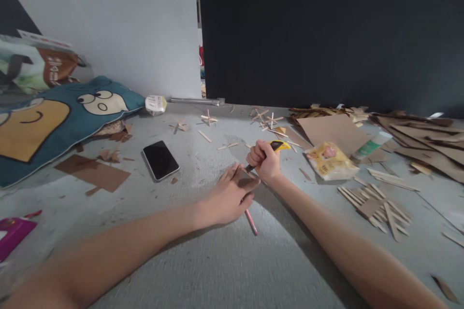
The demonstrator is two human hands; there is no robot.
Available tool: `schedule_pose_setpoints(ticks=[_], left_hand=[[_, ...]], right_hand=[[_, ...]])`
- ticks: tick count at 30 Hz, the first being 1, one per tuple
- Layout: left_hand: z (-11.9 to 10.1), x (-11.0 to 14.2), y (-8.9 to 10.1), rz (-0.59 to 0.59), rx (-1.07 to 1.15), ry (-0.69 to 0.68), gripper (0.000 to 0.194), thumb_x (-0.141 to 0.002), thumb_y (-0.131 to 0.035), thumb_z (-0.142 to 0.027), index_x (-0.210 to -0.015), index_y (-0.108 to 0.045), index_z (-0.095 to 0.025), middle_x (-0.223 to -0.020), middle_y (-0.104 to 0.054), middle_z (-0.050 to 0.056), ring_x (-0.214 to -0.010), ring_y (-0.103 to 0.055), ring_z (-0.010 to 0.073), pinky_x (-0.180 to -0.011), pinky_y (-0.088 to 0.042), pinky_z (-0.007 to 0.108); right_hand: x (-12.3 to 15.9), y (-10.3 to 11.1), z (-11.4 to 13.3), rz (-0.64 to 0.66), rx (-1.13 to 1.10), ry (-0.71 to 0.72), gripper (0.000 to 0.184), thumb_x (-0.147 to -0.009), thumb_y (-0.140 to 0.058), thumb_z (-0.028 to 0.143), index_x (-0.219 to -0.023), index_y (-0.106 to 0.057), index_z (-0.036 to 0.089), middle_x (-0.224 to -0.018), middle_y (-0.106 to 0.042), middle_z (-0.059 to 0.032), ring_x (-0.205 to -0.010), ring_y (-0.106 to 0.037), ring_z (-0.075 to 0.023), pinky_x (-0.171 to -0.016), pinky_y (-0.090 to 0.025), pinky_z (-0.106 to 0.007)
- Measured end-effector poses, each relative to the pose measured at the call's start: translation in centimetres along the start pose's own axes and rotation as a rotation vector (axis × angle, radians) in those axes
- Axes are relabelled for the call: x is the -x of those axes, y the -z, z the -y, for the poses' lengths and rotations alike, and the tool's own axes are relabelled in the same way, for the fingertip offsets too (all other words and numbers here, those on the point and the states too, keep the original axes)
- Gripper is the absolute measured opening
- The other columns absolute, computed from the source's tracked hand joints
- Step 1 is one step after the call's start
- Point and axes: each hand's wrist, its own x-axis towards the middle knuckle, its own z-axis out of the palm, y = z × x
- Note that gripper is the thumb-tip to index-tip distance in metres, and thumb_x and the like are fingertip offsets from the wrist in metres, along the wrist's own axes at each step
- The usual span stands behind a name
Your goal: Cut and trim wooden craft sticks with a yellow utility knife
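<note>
My right hand [264, 159] is closed around a yellow-and-black utility knife [281, 145], its blade end pointing down toward my left hand. My left hand [230, 193] lies low on the grey surface, fingers stretched forward, pressing down a wooden craft stick [249, 173] that shows between its fingertips and the knife. Most of that stick is hidden by the fingers. A pink pencil [251, 222] lies partly under my left thumb side. Crossed craft sticks [209, 118] stand and lie in small star shapes beyond my hands.
Left of my hands are a black-screened phone [161, 160], cardboard pieces [92, 173] and a teal cushion [76, 120]. At right lie a yellow packet [331, 161], a glue tube [372, 145], a pile of craft sticks [379, 205] and stacked cardboard [427, 142]. A dark panel [326, 34] rises behind.
</note>
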Motion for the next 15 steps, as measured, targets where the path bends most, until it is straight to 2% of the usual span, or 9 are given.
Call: schedule_pose_setpoints(ticks=[15], left_hand=[[0.23,0.02,-0.47,-0.026,0.002,-0.004,0.046,-0.105,-0.05,-0.03,-0.15,-0.057,-0.028,-0.165,-0.042,0.014,-0.157,-0.029,0.0403,-0.125,-0.031,0.061]], right_hand=[[0.04,-0.1,0.55,-0.011,0.008,0.02,0.062,-0.082,-0.072,0.046,-0.049,-0.024,0.024,-0.042,-0.02,0.0097,-0.038,-0.011,-0.0058,-0.039,-0.015,-0.024]])
